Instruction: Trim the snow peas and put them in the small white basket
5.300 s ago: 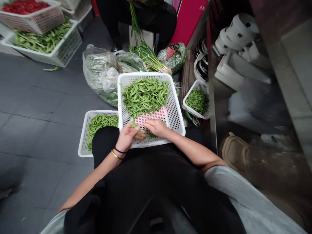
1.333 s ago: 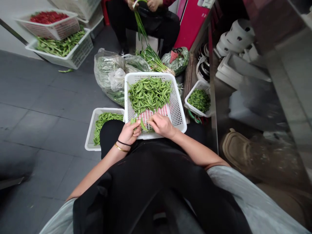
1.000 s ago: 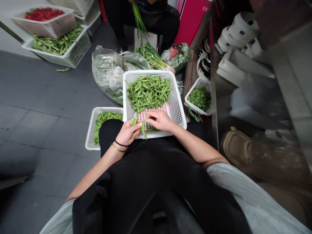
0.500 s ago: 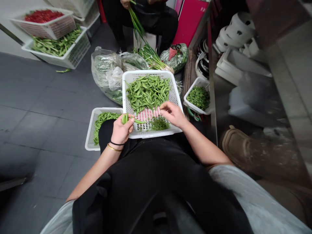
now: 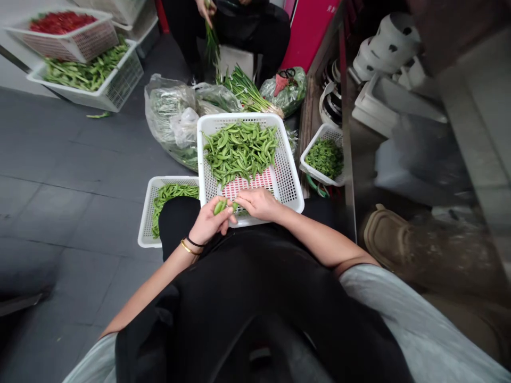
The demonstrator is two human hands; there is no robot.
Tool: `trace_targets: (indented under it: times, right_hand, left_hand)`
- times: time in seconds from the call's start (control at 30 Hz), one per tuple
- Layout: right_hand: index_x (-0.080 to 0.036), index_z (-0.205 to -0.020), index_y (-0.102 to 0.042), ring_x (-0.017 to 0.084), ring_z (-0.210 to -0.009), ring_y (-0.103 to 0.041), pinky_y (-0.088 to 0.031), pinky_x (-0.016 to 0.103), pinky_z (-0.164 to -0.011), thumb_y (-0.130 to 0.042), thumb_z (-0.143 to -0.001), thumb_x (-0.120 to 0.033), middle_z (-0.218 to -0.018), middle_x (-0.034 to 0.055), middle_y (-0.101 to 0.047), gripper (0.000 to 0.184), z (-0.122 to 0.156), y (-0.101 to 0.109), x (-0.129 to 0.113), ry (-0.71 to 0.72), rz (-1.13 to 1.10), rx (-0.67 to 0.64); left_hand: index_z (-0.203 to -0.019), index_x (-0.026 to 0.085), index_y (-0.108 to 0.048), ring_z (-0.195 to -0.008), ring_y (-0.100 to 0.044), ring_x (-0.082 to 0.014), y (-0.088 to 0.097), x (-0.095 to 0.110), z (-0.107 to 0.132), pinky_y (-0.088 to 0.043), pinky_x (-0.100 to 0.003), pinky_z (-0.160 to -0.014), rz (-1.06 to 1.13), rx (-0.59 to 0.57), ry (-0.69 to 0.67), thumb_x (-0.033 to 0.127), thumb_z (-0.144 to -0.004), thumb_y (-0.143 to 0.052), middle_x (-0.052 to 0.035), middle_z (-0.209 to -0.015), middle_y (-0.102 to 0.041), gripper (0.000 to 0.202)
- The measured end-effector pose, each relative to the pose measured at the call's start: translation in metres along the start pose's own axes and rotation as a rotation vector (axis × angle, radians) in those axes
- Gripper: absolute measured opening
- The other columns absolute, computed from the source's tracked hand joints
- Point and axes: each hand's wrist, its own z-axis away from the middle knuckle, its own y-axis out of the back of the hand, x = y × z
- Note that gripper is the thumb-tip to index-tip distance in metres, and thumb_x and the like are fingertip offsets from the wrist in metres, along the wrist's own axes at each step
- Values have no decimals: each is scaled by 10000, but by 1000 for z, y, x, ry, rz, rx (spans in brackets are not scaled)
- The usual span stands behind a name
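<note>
A white perforated basket [image 5: 294,178] rests on my lap. A heap of green sugar snap peas [image 5: 241,150] fills its far part, while red slats show through the bare floor nearer me. Over the near left corner, my left hand [image 5: 208,221] is closed around a few pea pods [image 5: 220,206]. My right hand [image 5: 261,204] meets it from the right, thumb and fingers pinched at the end of a pod pointing out of the left hand. That forearm and hand mostly cover the trimmings at the basket's near side.
Beside my left knee stands a second white basket [image 5: 146,223] of pea pods. Bagged greens [image 5: 171,114] and spring onions [image 5: 249,90] lie beyond. At right is a basket of leafy herbs [image 5: 325,158]. Stacked baskets [image 5: 114,80] stand far left. A co-worker's hand [image 5: 206,10] holds greens opposite.
My right hand has moved left and toward me, from above the trimmings to the pods in my left hand. The co-worker's hand has lowered the greens and shifted slightly.
</note>
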Motion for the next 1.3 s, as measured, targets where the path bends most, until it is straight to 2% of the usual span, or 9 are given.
trace_targets:
  times: [0.1, 0.23, 0.4, 0.53, 0.77, 0.9, 1.07, 1.2, 1.3]
  right_hand:
    - [-158, -743, -567, 112, -601, -463, -275, 237, -584, -352, -948, -356, -668, 18, -570, 357, -7, -12, -1, -19, 105, 21]
    - [-150, -767, -571, 120, -629, -498, -293, 241, -602, -309, -966, -337, -700, 37, -595, 378, -7, -13, 6, -93, 124, 43]
    - [-171, -797, -615, 123, -661, -551, -341, 228, -625, -449, -910, -426, -755, 27, -642, 325, -2, 10, 44, -100, 43, -401]
    - [-135, -991, -633, 233, -861, -615, -419, 288, -692, -520, -807, -596, -976, 131, -677, 509, -35, -5, 82, -366, 225, -449]
    - [-97, -884, -660, 245, -882, -637, -452, 294, -710, -532, -817, -272, -990, 173, -680, 227, -74, -45, 118, -643, 271, -397]
    - [-126, -799, -613, 135, -595, -593, -420, 221, -547, -491, -845, -315, -690, 58, -655, 230, -47, -20, 97, -573, -142, -320]
    - [-154, -831, -565, 75, -410, -446, -336, 182, -433, -511, -841, -392, -504, -60, -502, 244, -14, -7, 39, -320, -775, -323]
    - [-178, -1013, -529, 81, -478, -449, -356, 193, -516, -545, -834, -385, -555, -84, -463, 274, 2, -10, 8, -336, -623, -2]
    - [-175, -918, -559, 99, -584, -480, -352, 211, -594, -527, -857, -382, -630, -39, -518, 218, 12, -8, -4, -204, -343, -2]
  left_hand:
    - [-914, 149, -470, -314, -506, -99, -9, -2, -6, -247, -157, -280, 81, -68, 72, 409, -793, -623, -35, -611, -667, 325]
    - [-827, 157, -442, -316, -508, -103, 1, -2, -17, -288, -158, -282, 259, 168, 87, 373, -770, -630, -27, -576, -653, 292]
    - [-794, 178, -407, -536, -655, -178, 39, -3, -29, -469, -221, -388, 384, 484, -9, 296, -724, -590, -50, -678, -685, 228]
    - [-854, 156, -474, -409, -584, -161, 44, -3, -33, -438, -237, -345, 437, 268, 59, 228, -695, -557, -31, -604, -659, 194]
    - [-893, 164, -540, -372, -506, -128, 38, -1, -27, -349, -204, -312, 543, 22, 127, 161, -637, -625, -6, -588, -620, 270]
    - [-949, 129, -591, -300, -309, -28, 33, -6, -28, -212, -144, -324, 483, 102, 167, 186, -689, -698, 79, -432, -440, 287]
    - [-730, 90, -606, -323, -369, -26, 12, -8, -29, -211, -165, -326, 297, 137, 190, 231, -590, -795, 11, -493, -548, 274]
    - [-629, 95, -572, -329, -381, -23, 4, -3, -17, -247, -168, -327, 312, 198, 119, 275, -621, -771, -5, -516, -573, 268]
    - [-671, 106, -574, -355, -422, -41, 4, 0, -8, -263, -166, -321, 365, 290, 79, 270, -619, -764, -11, -556, -603, 256]
